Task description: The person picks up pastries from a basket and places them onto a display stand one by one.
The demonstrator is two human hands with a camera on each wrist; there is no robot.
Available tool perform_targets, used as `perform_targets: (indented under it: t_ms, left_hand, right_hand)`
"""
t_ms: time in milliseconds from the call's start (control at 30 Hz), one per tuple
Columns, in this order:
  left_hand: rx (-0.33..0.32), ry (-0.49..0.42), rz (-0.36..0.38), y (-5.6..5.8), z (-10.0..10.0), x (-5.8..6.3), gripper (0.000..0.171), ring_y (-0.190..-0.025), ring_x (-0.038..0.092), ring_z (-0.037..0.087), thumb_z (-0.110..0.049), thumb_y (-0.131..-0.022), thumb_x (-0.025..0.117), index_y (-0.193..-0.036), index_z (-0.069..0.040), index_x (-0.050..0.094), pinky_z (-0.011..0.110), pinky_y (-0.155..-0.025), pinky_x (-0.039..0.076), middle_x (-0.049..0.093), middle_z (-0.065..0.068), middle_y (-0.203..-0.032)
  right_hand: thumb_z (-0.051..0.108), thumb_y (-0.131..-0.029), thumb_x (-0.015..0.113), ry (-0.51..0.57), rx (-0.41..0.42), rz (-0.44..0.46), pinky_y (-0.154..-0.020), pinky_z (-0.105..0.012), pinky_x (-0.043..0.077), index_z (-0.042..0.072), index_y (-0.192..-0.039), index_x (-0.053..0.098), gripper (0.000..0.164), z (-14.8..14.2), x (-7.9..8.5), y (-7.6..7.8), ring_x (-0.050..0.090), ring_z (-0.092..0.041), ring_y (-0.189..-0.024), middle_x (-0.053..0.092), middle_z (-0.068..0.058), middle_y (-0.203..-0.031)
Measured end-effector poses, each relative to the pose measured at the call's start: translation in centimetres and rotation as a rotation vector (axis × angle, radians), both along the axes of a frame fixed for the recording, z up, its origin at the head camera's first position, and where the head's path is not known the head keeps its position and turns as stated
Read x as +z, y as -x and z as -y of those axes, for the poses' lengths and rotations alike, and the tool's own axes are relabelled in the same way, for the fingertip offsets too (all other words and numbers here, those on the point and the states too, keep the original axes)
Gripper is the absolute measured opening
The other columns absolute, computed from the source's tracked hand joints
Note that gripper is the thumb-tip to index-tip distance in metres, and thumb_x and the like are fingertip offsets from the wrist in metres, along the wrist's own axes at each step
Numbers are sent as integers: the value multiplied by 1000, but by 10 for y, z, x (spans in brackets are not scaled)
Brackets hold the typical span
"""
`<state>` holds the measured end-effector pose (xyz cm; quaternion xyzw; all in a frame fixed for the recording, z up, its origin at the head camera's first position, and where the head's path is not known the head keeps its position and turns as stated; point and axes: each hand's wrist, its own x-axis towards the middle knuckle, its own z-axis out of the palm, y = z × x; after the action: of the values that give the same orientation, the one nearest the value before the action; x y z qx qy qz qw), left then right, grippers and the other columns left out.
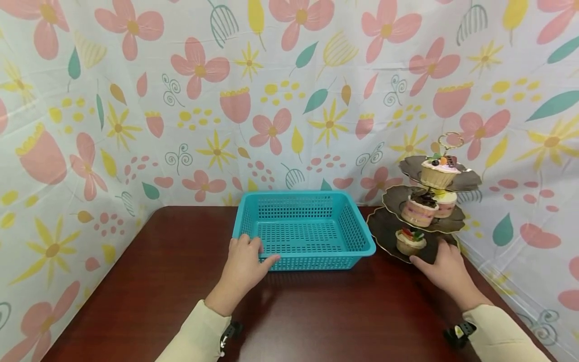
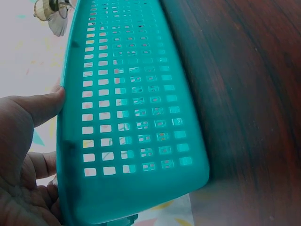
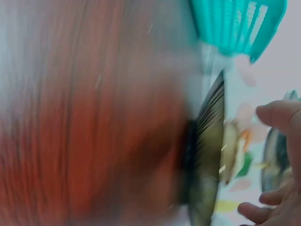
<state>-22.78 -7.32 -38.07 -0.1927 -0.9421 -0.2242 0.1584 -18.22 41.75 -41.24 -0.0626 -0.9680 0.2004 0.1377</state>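
Note:
A teal plastic basket with a lattice of holes stands on the table, nothing in it. My left hand grips its front left corner, fingers hooked over the rim and thumb along the front edge; the left wrist view shows the thumb at the rim. My right hand is over the front right of a three-tier dark cake stand, thumb and fingers apart. Beside that thumb, a cupcake with red and green topping sits on the bottom tier. In the right wrist view the fingers are spread and hold nothing.
The middle tier bears a chocolate-topped cake and a yellow-topped cake. On the top tier sits a berry-topped cupcake, below a gold ring handle. Flower-patterned cloth hangs behind and beside the dark wooden table.

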Motion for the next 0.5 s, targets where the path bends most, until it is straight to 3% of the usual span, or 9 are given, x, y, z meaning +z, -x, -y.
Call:
perform_targets:
  t_ms: [200,333,500]
  left_hand:
    - [-12,6,-24,-4,1,0,45,-81,37,21,-50,-87,77,-85,-11,54,41,-78,33,41,1,-80]
    - [-38,-49,-40,-2,3,-1,42,-80,41,19,-48,-88,76,-95,-11,58,39,-76,37,43,-1,-79]
    - [-42,-65,-9,6,12,19,40,-91,54,24,-47,-93,71,-109,-11,66,42,-79,48,58,6,-94]
  right_hand:
    - [39,-89,74,-144,124,56,-89,-67,42,-24,-125,47,78,38,23,-17,54,-60,-106,58,-44,-113]
    - [42,-88,75,-168,218,126,-88,-63,47,-20,-126,53,76,70,51,-24,58,-55,-109,61,-38,-117]
    - [46,-91,72,-137,323,228,-90,-60,48,-14,-132,52,76,105,94,-23,59,-47,-114,59,-32,-125]
